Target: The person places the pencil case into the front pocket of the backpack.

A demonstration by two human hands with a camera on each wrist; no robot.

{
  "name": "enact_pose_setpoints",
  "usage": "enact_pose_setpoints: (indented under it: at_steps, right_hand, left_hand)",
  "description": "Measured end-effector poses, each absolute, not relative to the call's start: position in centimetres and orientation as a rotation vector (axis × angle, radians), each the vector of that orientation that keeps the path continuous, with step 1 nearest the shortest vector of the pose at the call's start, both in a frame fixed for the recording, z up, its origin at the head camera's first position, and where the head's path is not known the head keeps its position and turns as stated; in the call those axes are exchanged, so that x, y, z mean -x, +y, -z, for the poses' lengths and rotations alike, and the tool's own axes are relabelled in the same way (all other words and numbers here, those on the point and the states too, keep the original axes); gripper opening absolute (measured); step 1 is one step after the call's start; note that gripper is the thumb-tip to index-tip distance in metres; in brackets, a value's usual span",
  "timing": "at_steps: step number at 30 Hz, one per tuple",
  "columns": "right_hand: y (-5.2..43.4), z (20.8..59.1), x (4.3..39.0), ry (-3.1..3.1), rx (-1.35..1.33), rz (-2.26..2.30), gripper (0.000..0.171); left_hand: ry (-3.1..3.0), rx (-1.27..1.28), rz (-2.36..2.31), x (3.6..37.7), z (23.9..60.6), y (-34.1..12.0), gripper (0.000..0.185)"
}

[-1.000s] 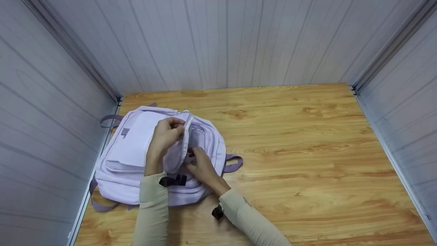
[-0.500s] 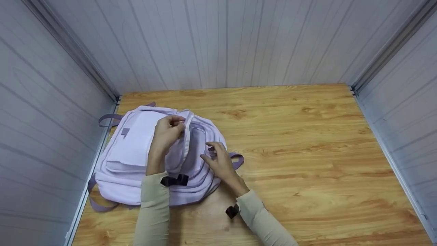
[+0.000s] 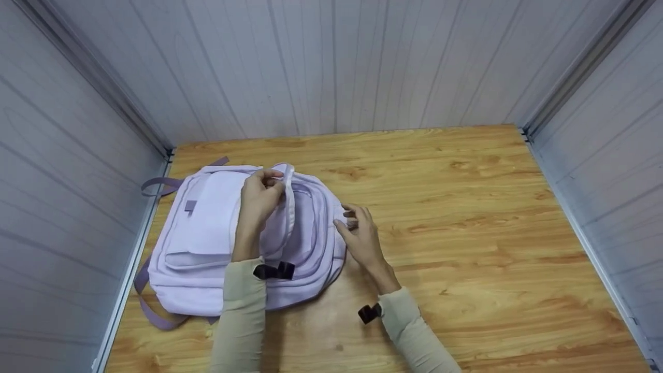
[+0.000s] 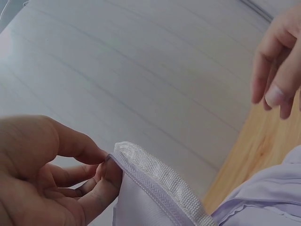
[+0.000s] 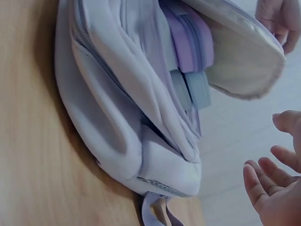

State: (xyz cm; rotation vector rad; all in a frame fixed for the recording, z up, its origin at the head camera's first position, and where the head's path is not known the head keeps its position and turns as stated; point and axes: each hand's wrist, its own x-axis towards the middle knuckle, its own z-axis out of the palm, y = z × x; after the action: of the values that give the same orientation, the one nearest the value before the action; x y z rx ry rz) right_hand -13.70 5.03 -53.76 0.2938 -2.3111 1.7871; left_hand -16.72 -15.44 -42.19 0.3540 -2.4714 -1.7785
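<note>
Backpack (image 3: pixel 207 238) of pale lilac fabric with darker purple straps lies flat on the wood-grain tabletop (image 3: pixel 466 233), under our left hand (image 3: pixel 259 199) and just to the left of our right hand (image 3: pixel 362 235). Our left hand pinches the taped, zip-edged rim of the front flap (image 4: pixel 155 176) between thumb and curled fingers and lifts it up and away from the bag's body; held this way, the flap props the compartment open so we can see in. Our right hand hovers at the bag's right side, next to the small purple strap loop (image 5: pixel 155 209), with the fingers loosely spread and slightly bent, holding nothing. From the right wrist view it stands apart from the fabric, though from the head view we cannot tell whether a fingertip brushes the edge.

Inside the opened compartment, below the raised flap, the right wrist view shows a purple zipped inner pocket (image 5: pixel 186 35) and beneath it a grey-green band or pouch edge (image 5: pixel 190 92); what these hold is hidden. A flat patch pocket (image 3: pixel 207 212) sits on the bag's front, to the left of our left wrist, and looks closed. Another purple strap (image 3: pixel 155 184) trails out on the far left, toward the grey panelled wall (image 3: pixel 77 181). Black clips (image 3: pixel 274 270) sit at both our beige sleeves.
</note>
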Motion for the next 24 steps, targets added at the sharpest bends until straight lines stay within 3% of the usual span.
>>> enact_pose_setpoints:
  at_steps: [8,24]
  right_hand:
    - [6.4,49.9,12.9,-2.255,-0.274,-1.803,0.034]
    - [8.9,49.8,13.2,-2.221,-0.199,-1.805,0.036]
  left_hand:
    - [-2.594,-0.274,1.449,17.0,42.8,-13.9,0.025]
    - [-2.840,-0.063,0.812,15.9,47.0,-9.3,0.015]
